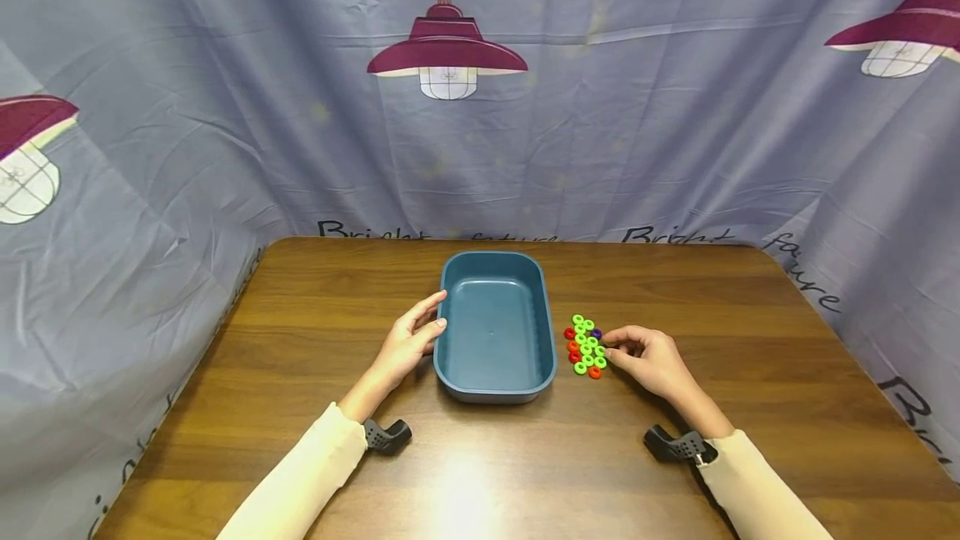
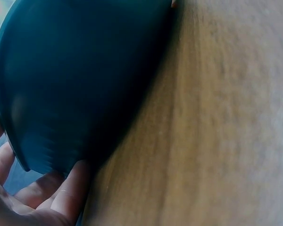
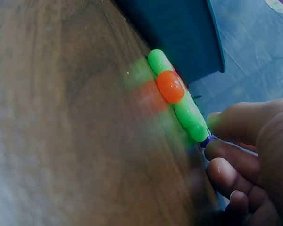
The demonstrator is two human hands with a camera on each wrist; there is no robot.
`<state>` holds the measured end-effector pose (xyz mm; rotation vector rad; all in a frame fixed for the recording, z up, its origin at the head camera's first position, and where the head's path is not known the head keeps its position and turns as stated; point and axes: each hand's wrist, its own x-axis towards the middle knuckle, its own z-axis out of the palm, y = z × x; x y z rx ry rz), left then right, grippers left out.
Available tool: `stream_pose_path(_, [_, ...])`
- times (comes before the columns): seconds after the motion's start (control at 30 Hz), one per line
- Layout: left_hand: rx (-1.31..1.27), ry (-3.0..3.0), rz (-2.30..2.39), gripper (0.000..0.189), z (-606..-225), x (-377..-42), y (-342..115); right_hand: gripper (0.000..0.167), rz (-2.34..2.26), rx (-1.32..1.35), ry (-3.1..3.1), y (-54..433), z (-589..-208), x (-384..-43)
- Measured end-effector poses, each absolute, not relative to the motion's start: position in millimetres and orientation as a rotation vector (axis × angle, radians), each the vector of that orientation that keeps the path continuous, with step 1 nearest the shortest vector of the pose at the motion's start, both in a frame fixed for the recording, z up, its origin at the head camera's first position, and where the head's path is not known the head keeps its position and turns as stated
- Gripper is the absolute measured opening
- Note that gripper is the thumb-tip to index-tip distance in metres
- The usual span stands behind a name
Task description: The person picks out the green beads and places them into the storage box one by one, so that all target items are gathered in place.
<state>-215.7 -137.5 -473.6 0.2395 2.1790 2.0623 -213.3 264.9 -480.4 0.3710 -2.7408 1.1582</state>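
Observation:
A dark blue rectangular bin (image 1: 491, 394) stands upright on the table. My left hand (image 1: 408, 344) is at its left side, fingertips right at the rim and wall; in the left wrist view, the fingers (image 2: 70, 188) lie against the bin's outer wall. To the right of the bin lies a cluster of small rings, mostly green rings (image 1: 587, 349) with several red and orange rings (image 1: 595, 372) and one purple ring (image 1: 596, 333). My right hand (image 1: 648, 361) is at the cluster's right edge, thumb and forefinger apart, close to the purple ring (image 3: 206, 141) and a green ring.
The brown wooden table (image 1: 337, 290) runs under everything, with bare wood in front of the bin and on both sides. A grey-blue curtain (image 1: 585, 107) printed with lamps hangs behind the table and along its sides.

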Motion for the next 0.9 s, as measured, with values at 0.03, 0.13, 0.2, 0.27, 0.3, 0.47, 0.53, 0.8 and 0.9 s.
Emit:
stream_pose_path(0.03, [0.237, 2.176, 2.066, 0.054, -473.7, -215.9, -137.0, 0.013, 1.152, 0.377, -2.737, 265.3, -480.9, -213.2])
stream_pose_path(0.13, [0.244, 2.175, 2.068, 0.054, -474.3, -216.0, -136.5, 0.013, 1.127, 0.395, -2.728, 266.4, -481.9, -212.8])
stream_pose_path(0.2, [0.242, 2.174, 2.07, 0.054, -474.5, -216.0, -136.1, 0.013, 1.117, 0.401, -2.72, 267.0, -482.9, -212.1])
stream_pose_path(0.27, [0.243, 2.175, 2.07, 0.054, -474.5, -215.9, -136.0, 0.014, 1.109, 0.405, -2.71, 267.2, -483.9, -211.5])
stream_pose_path(0.3, [0.246, 2.178, 2.068, 0.054, -474.6, -215.7, -136.2, 0.014, 1.107, 0.408, -2.706, 267.1, -484.3, -211.4])
stream_pose_path(0.47, [0.224, 2.197, 2.074, 0.053, -474.9, -215.0, -137.5, 0.015, 1.097, 0.432, -2.687, 265.4, -485.8, -212.3])
stream_pose_path(0.53, [0.218, 2.202, 2.076, 0.053, -475.6, -214.4, -137.8, 0.016, 1.084, 0.444, -2.683, 265.0, -486.6, -212.1])
stream_pose_path(0.8, [0.222, 2.178, 2.069, 0.053, -474.9, -213.6, -137.3, 0.018, 1.039, 0.488, -2.639, 265.3, -488.5, -210.9])
stream_pose_path(0.9, [0.238, 2.173, 2.069, 0.054, -472.6, -215.1, -138.1, 0.019, 1.03, 0.489, -2.637, 264.4, -488.8, -211.6])
